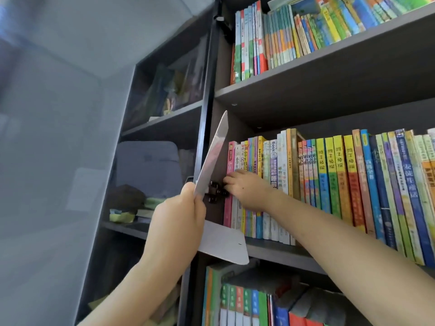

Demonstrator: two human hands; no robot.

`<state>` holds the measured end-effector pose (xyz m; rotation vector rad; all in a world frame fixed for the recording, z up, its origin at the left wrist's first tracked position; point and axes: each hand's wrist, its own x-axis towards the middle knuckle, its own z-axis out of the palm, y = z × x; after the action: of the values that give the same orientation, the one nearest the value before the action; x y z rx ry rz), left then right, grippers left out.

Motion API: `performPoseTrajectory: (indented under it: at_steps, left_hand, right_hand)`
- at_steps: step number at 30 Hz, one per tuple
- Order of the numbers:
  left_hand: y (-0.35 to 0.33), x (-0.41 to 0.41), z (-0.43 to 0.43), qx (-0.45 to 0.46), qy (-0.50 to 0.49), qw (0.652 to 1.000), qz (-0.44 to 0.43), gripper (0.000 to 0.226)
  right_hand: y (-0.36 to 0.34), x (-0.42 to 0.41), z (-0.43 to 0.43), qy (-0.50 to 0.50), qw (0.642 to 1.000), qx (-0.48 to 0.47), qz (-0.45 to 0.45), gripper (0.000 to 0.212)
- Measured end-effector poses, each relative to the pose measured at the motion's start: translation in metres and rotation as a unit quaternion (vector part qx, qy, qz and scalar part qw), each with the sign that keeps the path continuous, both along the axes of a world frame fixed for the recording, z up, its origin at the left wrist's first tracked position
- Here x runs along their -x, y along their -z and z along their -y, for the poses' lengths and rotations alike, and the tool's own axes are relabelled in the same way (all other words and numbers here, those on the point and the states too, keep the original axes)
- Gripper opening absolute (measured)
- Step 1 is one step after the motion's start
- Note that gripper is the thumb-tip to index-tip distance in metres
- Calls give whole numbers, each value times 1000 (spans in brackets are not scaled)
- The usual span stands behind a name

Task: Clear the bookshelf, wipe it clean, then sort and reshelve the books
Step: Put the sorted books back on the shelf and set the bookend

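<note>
A thin white-covered book (213, 154), tilted in front of the dark grey wooden bookshelf (329, 90), is gripped at its edge by the left hand (179, 222). The right hand (247, 188) curls its fingers round the leftmost of the colourful upright books (329, 180) on the middle shelf.

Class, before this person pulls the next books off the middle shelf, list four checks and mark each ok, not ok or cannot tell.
1. Right hand touching the leftmost books: ok.
2. Left hand free to help: not ok, it holds a thin book.
3. Glass door open, off the shelf front: ok.
4. Firm grip on those books: cannot tell.
</note>
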<state>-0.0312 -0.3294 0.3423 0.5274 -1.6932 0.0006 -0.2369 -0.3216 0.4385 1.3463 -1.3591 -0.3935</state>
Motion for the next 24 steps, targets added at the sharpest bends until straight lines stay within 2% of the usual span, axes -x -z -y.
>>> performPoseTrajectory:
  at_steps: [2,6,10,13,16,24]
  left_hand:
    - [-3,0,4,-5,3,1000,3,34]
    - [-5,4,6,10,21,1000,-5,20]
    - [-5,8,6,4,22,1000,-2,22]
    - [-5,10,5,6,27,1000,-3,26]
    - [-8,10,5,3,22,1000,2,18]
    - [-14,6,6,2,22,1000,-14,17]
  right_hand:
    - [-7,1,5,-3,1000,-14,10,42]
    - [-20,2,5,4,999,-52,-5,46]
    - [-21,9,2,27,997,-67,-15,52]
    - [-21,9,3,30,997,-59,-35,51]
    - [-18,4,6,37,996,-38,-73,44]
    - [-18,13,12,21,995,-37,-90,40]
